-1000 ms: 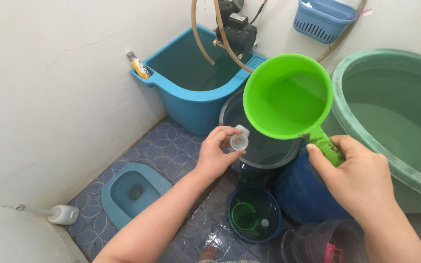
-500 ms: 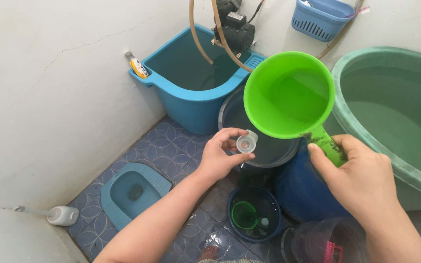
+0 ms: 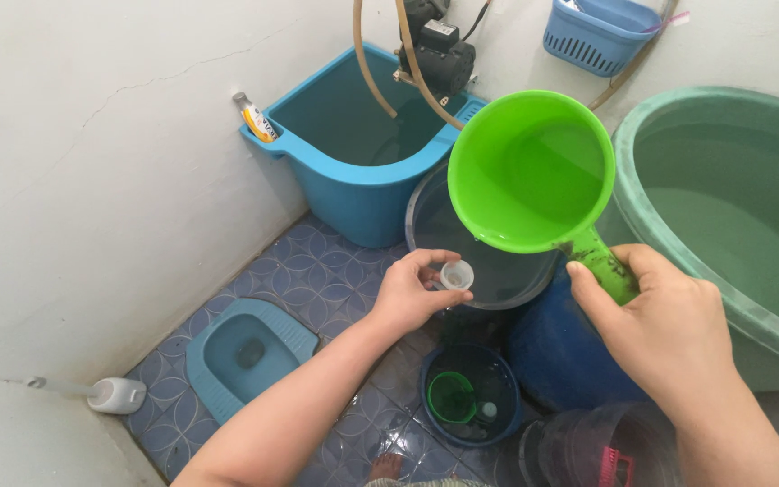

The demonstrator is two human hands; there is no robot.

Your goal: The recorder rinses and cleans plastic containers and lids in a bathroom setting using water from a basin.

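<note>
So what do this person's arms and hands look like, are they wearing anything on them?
Both are bare. The left hand and the right hand wear no gloves, and no rings, watch or bracelet show. No sleeves reach into view: both forearms are uncovered right down to the bottom edge of the picture. The fingernails look short and unpainted.

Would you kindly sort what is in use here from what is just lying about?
In use: left hand pinching small clear cap; right hand gripping green dipper.
Lying about: blue tub, blue basket, green basin, toilet brush.
</note>
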